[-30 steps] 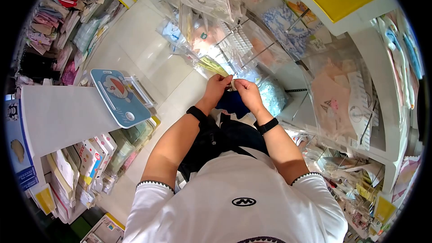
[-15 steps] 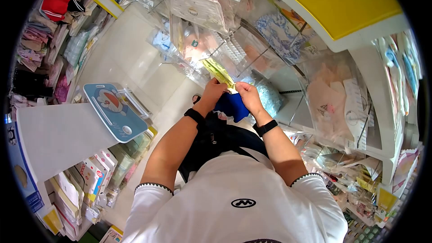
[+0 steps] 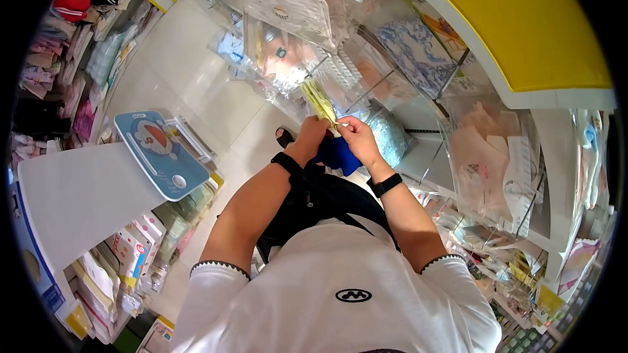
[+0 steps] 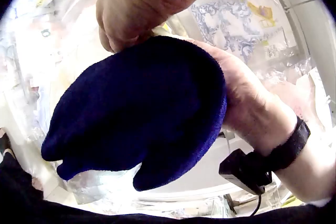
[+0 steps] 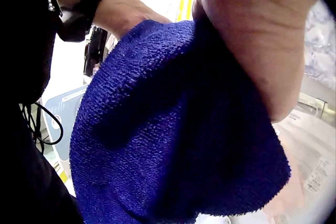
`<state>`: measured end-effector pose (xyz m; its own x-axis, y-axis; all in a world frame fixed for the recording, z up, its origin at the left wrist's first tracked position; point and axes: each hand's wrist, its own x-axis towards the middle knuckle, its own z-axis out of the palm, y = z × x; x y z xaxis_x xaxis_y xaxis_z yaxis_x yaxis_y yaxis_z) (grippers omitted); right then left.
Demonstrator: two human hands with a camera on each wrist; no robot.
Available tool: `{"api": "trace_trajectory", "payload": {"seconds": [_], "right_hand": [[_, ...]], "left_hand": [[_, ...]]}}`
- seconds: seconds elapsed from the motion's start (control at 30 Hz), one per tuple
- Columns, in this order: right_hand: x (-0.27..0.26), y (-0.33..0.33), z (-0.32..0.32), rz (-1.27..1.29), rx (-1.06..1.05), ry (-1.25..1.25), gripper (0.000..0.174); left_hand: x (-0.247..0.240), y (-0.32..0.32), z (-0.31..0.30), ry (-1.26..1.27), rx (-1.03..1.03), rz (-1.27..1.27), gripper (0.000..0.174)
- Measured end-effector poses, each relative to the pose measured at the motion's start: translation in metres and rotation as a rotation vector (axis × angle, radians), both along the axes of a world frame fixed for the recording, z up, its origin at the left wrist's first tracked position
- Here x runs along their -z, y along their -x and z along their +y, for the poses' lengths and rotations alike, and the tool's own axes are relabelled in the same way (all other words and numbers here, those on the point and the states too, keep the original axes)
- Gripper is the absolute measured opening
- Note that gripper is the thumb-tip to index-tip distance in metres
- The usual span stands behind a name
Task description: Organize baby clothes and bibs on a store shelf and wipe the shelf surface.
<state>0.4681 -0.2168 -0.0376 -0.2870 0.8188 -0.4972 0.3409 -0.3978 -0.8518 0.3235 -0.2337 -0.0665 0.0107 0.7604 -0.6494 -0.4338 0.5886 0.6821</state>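
Observation:
Dark blue terry cloth [image 3: 339,155] with a rounded top and lobed lower edge hangs below both hands. Left hand [image 3: 313,136] and right hand [image 3: 358,138] meet at its upper edge, fingertips close together, pinching there. From between the fingers a yellow-green printed strip [image 3: 318,99] extends away from the body; whether it is joined to the cloth I cannot tell. In the left wrist view the cloth [image 4: 142,108] covers most of the fingers. The right wrist view shows its looped pile [image 5: 131,129] up close, with the right hand [image 5: 257,40] above it.
Clear-bagged baby goods hang on a rack ahead, including a pink-edged pack [image 3: 288,12] and a peach garment [image 3: 481,163]. A yellow-topped shelf [image 3: 523,33] curves at right. To the left, a blue cartoon board [image 3: 160,153] leans against a white counter [image 3: 91,189].
The yellow-green strip and more of the blue cloth have come into view between the hands. The hands stay together at the edge. The head view has shifted slightly.

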Motion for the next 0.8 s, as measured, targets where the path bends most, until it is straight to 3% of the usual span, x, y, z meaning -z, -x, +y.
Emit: {"api": "trace_trajectory", "payload": {"seconds": [0.17,0.23,0.33,0.47,0.8], "right_hand": [[0.010,0.004,-0.007,-0.297,0.035,-0.330,0.013],[-0.013,0.008,-0.012,-0.414,0.018,-0.502,0.014],[-0.036,0.013,-0.013,-0.514,-0.010,-0.458,0.015],[-0.040,0.013,-0.012,-0.447,-0.094,-0.470,0.015],[-0.030,0.011,-0.012,-0.339,-0.131,-0.286,0.030]], "left_hand": [[-0.010,0.016,-0.008,0.021,0.081,0.084,0.022],[-0.010,0.015,-0.012,0.013,0.049,0.113,0.021],[-0.019,0.009,-0.014,-0.014,-0.016,0.157,0.021],[-0.049,0.009,-0.016,-0.021,-0.040,0.151,0.022],[-0.049,0.004,-0.020,-0.027,-0.120,0.038,0.022]]}}
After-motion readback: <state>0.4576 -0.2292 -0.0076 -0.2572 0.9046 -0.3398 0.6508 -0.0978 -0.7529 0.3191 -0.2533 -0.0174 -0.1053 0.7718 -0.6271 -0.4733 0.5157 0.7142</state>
